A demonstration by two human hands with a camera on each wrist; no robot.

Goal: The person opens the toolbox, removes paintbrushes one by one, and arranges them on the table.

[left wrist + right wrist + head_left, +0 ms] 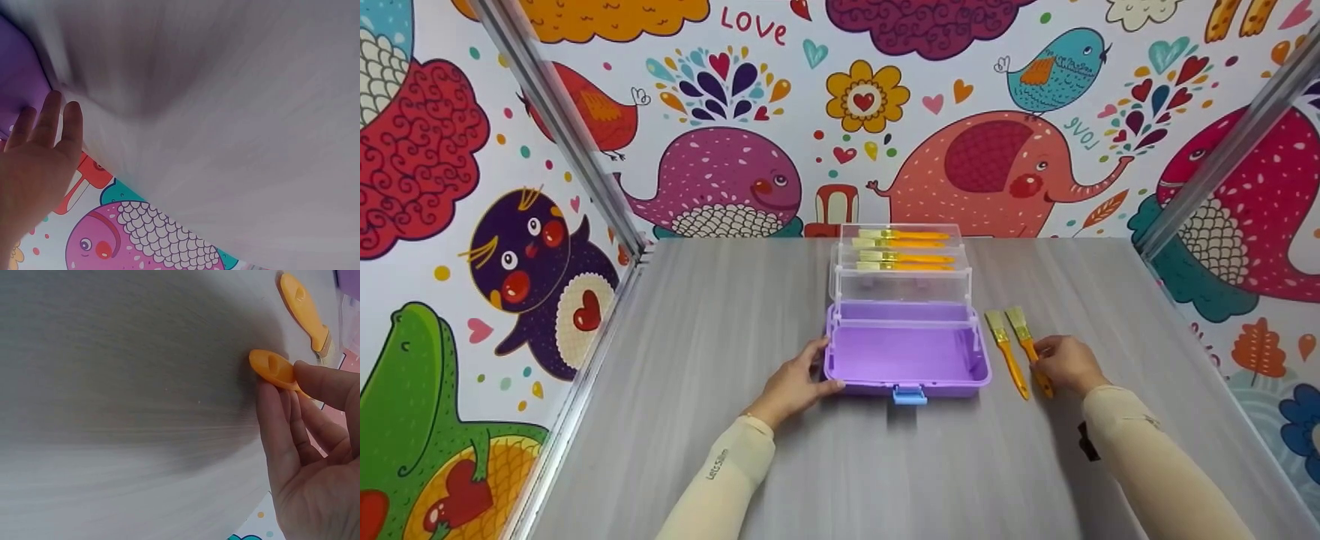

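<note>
A purple plastic box [870, 391] stands unfolded on the table, its blue latch [910, 395] at the front. My left hand [793, 386] touches the box's left side, thumb at the front corner; the left wrist view shows its fingers [52, 115] fairly straight against the purple wall. To the right of the box, my right hand [1069, 364] pinches the orange handle of a paintbrush [263, 363] between thumb and fingers. That brush lies close to the tabletop, bristles pointing away from me. Left of it lies a second orange-handled paintbrush [1008, 356], untouched.
Clear trays [847, 283] rise in tiers behind the purple base, with several orange-handled paintbrushes [911, 262] in the upper ones. The grey wood-grain table [720, 315] ends at cartoon-printed walls [780, 67]. Metal posts [562, 112] stand at the corners.
</note>
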